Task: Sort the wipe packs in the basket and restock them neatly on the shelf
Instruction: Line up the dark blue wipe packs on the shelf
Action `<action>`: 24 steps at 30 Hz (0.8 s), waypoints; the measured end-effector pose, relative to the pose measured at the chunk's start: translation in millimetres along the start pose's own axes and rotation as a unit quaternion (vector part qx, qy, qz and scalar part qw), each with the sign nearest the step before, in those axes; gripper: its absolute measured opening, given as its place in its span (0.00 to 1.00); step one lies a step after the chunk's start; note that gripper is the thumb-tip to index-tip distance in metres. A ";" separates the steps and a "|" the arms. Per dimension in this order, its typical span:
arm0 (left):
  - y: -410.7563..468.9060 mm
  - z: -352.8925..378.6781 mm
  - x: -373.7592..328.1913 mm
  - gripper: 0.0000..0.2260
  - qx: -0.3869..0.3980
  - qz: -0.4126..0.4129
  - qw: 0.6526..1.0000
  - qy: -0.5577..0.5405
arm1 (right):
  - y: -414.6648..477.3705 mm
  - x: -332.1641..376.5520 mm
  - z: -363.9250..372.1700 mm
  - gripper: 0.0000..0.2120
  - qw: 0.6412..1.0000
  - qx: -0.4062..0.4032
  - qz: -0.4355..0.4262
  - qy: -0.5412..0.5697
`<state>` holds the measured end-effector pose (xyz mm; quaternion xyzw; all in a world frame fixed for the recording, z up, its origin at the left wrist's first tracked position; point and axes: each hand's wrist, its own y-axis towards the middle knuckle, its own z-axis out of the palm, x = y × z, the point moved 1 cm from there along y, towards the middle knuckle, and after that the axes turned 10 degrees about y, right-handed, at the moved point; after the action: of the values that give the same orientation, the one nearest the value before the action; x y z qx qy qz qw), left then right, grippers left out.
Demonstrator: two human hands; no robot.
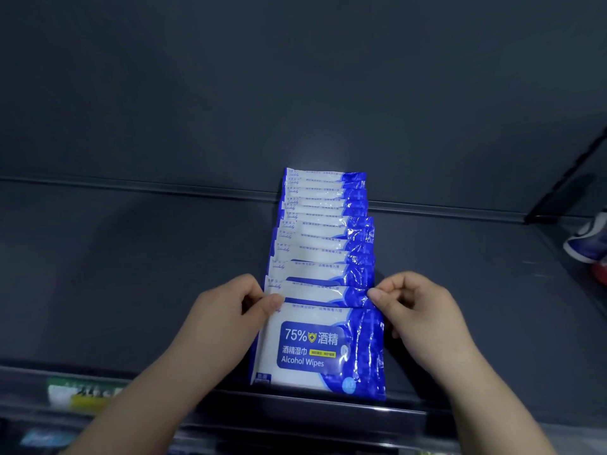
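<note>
The front pack [315,349] stands at the shelf's near lip, lower centre of the frame, leaning back on the row of wipe packs [323,231] that runs from it up towards the middle of the picture. Each pack overlaps the one behind it, so only the top strips show. This shingling probably keeps the soft pouches propped upright with their faces forward.

The left hand [236,307] pinches the front pack's upper left corner between thumb and curled fingers, and the right hand [417,310] does the same at the upper right corner. Holding both corners looks like a way to square the pack with the row before letting go, so the step in hand is likely the last straightening.

The label reads "75%" with a shield mark, "酒精", then "酒精湿巾" and "Alcohol Wipes". The yellow strip and the script on the top strips are too small to read.

Around them is the dark shelf [131,274]. At lower left is a blurred green-and-yellow package [82,394] on the level below, and at the right edge a blue-and-white shoe [588,241]. The basket is not in view.
</note>
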<state>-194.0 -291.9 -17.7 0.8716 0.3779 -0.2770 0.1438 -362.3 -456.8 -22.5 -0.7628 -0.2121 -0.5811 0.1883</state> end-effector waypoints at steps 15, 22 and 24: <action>-6.4 -3.5 4.2 0.16 -0.001 0.084 0.984 0.155 | -55.2 -10.1 44.0 0.23 0.820 0.102 -0.358 -0.434; -15.5 -25.1 25.5 0.12 -0.121 0.261 0.908 0.305 | -69.8 2.1 52.3 0.27 0.830 0.069 -0.313 -0.456; -24.7 -31.5 29.9 0.13 -0.137 0.311 0.887 0.313 | -81.2 8.4 65.1 0.27 0.847 0.052 -0.318 -0.423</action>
<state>-183.7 -243.5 -11.0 0.9576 0.1467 0.1238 0.2148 -351.9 -353.0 -27.5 -0.8144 -0.5323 -0.2182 -0.0756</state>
